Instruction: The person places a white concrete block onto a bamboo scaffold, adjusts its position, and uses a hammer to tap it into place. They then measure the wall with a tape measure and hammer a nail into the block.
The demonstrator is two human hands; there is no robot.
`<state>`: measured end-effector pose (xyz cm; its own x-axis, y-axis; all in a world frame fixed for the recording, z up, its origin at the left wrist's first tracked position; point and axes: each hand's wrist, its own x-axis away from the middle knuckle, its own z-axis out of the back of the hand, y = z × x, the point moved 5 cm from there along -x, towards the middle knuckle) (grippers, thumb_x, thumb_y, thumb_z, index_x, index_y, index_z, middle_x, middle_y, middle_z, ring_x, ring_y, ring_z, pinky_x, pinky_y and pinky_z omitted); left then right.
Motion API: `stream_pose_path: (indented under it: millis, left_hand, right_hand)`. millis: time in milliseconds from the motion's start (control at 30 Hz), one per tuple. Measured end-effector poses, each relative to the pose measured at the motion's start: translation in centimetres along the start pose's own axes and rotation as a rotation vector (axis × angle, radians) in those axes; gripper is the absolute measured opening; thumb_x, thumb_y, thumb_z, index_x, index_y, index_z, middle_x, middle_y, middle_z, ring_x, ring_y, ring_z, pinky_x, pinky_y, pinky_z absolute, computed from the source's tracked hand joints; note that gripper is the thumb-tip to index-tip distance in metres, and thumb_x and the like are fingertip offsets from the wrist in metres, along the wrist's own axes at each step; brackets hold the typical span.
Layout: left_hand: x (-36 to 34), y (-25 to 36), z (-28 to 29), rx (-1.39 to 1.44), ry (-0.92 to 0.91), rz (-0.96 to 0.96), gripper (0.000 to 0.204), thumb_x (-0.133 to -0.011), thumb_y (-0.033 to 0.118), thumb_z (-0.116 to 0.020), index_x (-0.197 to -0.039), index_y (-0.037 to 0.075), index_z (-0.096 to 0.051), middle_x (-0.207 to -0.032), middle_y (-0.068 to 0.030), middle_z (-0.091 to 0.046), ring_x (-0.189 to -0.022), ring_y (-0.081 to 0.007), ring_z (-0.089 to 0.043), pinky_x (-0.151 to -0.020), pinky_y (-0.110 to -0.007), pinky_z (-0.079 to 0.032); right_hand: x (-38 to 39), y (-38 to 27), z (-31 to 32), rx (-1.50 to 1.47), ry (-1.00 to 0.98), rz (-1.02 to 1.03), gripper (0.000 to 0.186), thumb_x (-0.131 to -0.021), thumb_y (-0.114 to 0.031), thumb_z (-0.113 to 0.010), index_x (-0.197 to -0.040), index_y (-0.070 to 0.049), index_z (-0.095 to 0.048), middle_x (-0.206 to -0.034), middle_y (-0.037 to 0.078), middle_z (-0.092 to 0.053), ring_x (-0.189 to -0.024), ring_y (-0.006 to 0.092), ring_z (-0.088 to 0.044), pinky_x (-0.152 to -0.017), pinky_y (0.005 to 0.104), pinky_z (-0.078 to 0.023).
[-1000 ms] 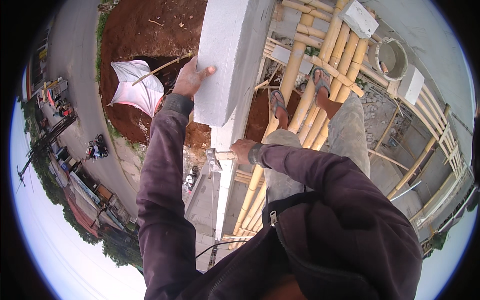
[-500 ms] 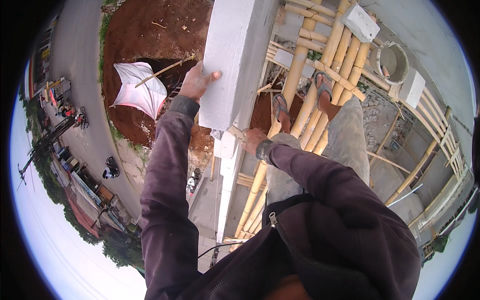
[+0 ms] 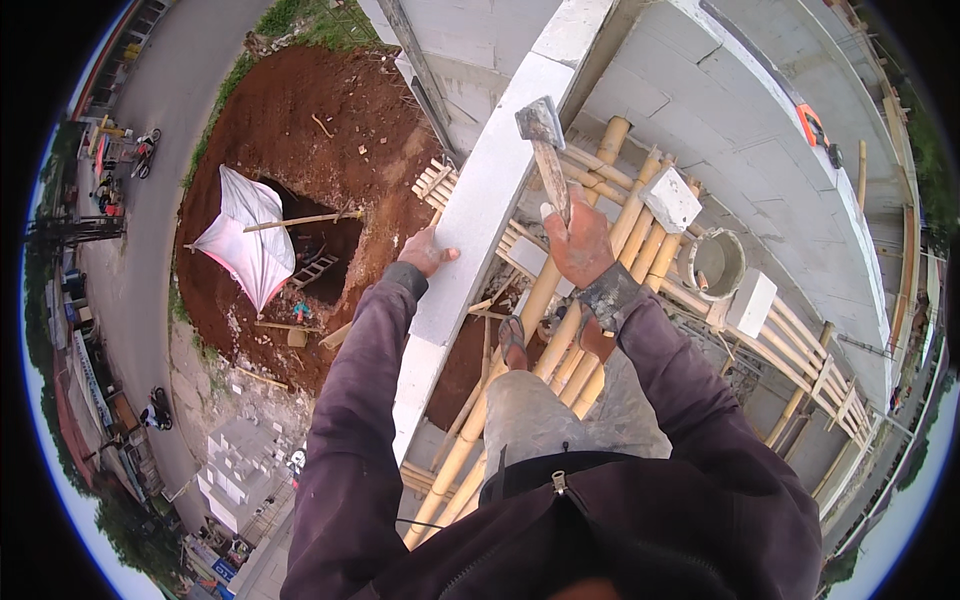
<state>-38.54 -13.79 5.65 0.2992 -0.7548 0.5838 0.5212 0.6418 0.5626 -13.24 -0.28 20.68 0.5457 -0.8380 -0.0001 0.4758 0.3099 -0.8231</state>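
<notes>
My left hand [image 3: 429, 254] rests on the long pale grey block [image 3: 470, 220] along the wall top, fingers over its outer edge and thumb on its face. In my right hand [image 3: 578, 240] is a wooden-handled tool [image 3: 548, 158], its flat, mortar-stained metal head raised over the block's upper part. My sandalled feet [image 3: 514, 341] are on bamboo poles [image 3: 557, 340] beside the wall. To the right, a mortar-coated bucket [image 3: 734, 240] with a handle in it stands between two loose white blocks [image 3: 670, 200] [image 3: 750, 302].
Left of the wall lies a drop to red soil [image 3: 250, 115], a pit with a white-pink tarp [image 3: 240, 225], stacked blocks [image 3: 240, 465] and a road with motorbikes [image 3: 155, 410]. On the right runs a grey block wall [image 3: 740, 140] with an orange tool [image 3: 810, 125] on it.
My right hand has lifted the tool from below the block's near end up and rightward to over its upper part. The view has shifted, showing more of both walls.
</notes>
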Motion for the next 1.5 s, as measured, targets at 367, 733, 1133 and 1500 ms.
stream_pose_path:
  millis: [367,733,1133,1500]
  left_hand:
    - [-1.0,-2.1,-0.4,0.069,0.003,0.008,0.061,-0.079,0.028,-0.082,-0.127,-0.002,-0.060,-0.118,-0.0223,-0.069,-0.112,-0.0332,-0.065,-0.098,-0.041,-0.048]
    - [-0.4,-1.4,1.3,0.206,-0.165,-0.088,0.073,-0.073,0.046,-0.088,-0.117,-0.007,-0.062,-0.102,-0.0148,-0.072,-0.094,-0.0235,-0.068,-0.086,-0.037,-0.053]
    - [1.9,-4.5,5.6,0.130,-0.068,0.254,0.059,-0.068,0.019,-0.087,-0.117,-0.004,-0.063,-0.098,-0.0066,-0.069,-0.088,-0.0190,-0.067,-0.076,-0.033,-0.055]
    - [-0.7,-12.4,5.1,-0.951,-0.140,0.141,0.071,-0.094,0.041,-0.065,-0.146,0.000,-0.040,-0.149,-0.0218,-0.044,-0.134,-0.0378,-0.044,-0.112,-0.049,-0.036]
  right_hand:
    - [-7.9,0.3,-0.5,0.023,0.042,-0.019,0.035,-0.089,-0.017,-0.058,-0.114,0.007,-0.050,-0.082,0.032,-0.063,-0.082,0.0494,-0.065,-0.075,0.0535,-0.050]
    - [17.0,22.6,9.5,0.118,0.040,-0.852,0.048,-0.084,-0.037,-0.070,-0.112,0.001,-0.062,-0.098,0.026,-0.069,-0.097,0.0408,-0.068,-0.086,0.0461,-0.053]
    - [11.1,63.1,0.3,0.605,0.225,-0.991,0.021,-0.092,-0.009,-0.058,-0.111,-0.006,-0.067,-0.120,0.018,-0.063,-0.112,0.0360,-0.064,-0.095,0.0412,-0.053]
    - [10.1,53.7,20.6,-0.013,0.098,-1.065,0.028,-0.086,-0.017,-0.065,-0.107,-0.001,-0.072,-0.111,0.025,-0.069,-0.104,0.0396,-0.067,-0.091,0.0451,-0.053]
